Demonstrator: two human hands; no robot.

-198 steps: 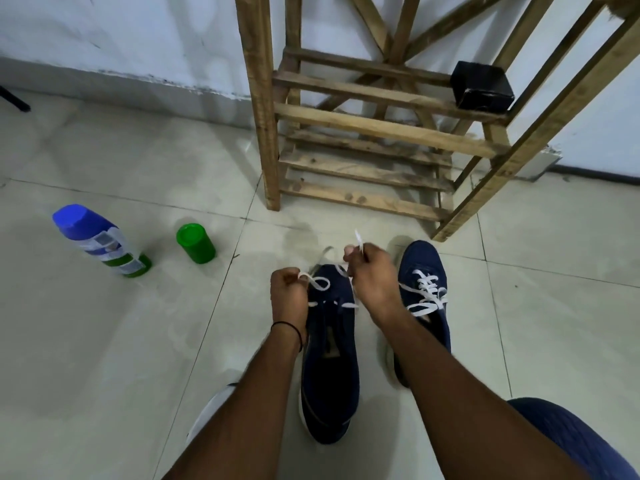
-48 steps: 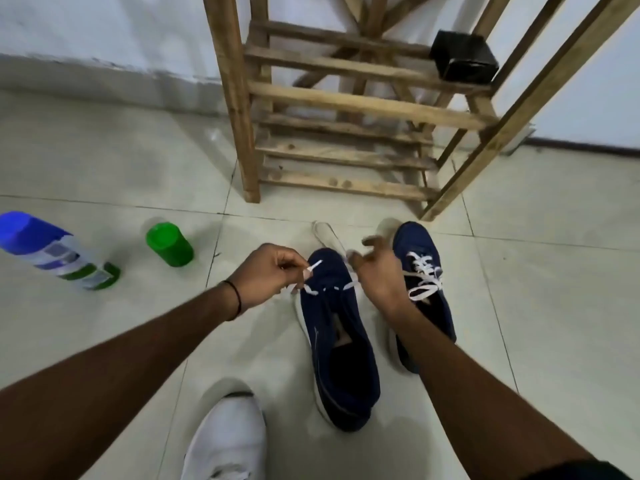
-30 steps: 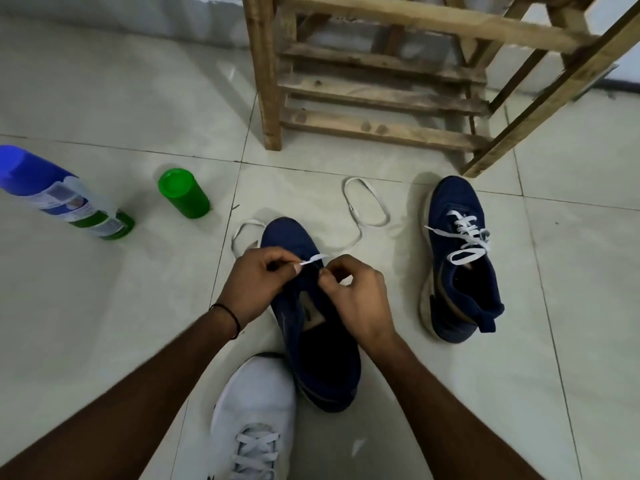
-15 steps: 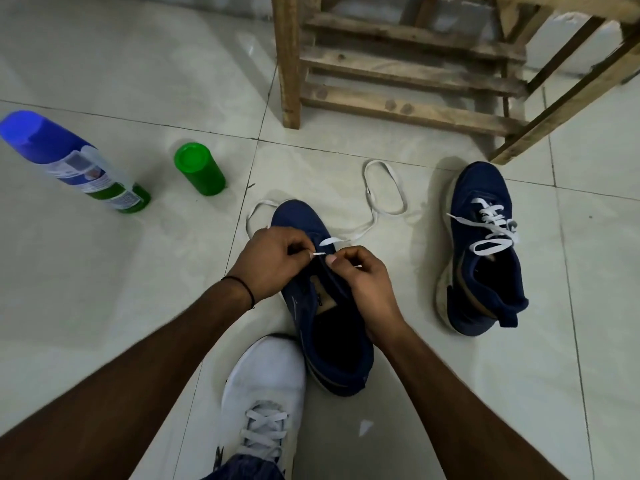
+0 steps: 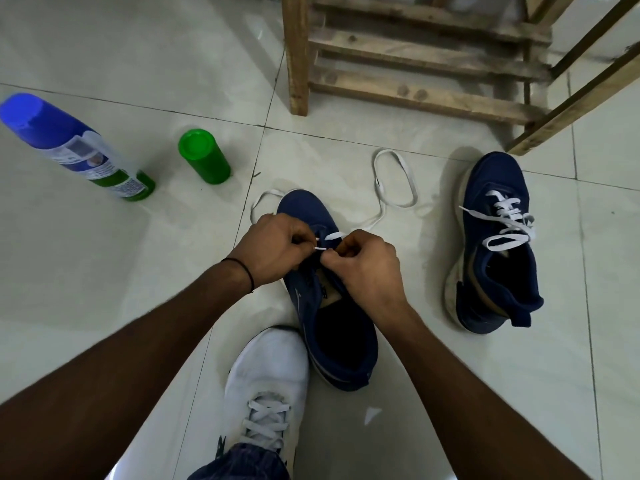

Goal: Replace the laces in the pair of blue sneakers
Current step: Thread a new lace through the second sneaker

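A blue sneaker lies on the tiled floor in front of me, toe pointing away. My left hand and my right hand meet over its eyelets, each pinching a tip of the white lace. The lace's slack loops across the floor beyond the toe on both sides. The second blue sneaker lies to the right, with a white lace threaded and loosely crossed over its tongue.
My own white shoe rests just left of the near sneaker's heel. A blue-capped spray can and a green cap stand at the left. A wooden rack rises at the back.
The sneaker was pulled closer and the view tilted down. Both hands came together over the eyelets, and the lace's slack now lies in loops beyond the toe.
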